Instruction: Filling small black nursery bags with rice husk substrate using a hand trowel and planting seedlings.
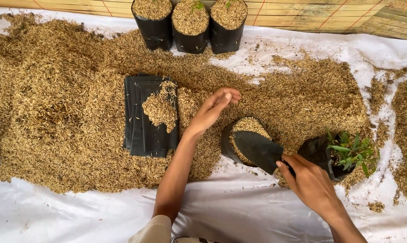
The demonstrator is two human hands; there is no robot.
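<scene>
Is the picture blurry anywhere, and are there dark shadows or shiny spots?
In the head view, light is soft and even; only a faint shadow lies under the left hand and the trowel held by the right hand. The husks look sharp in the middle, softer at the edges. The white sheet is bright, without glare.
</scene>
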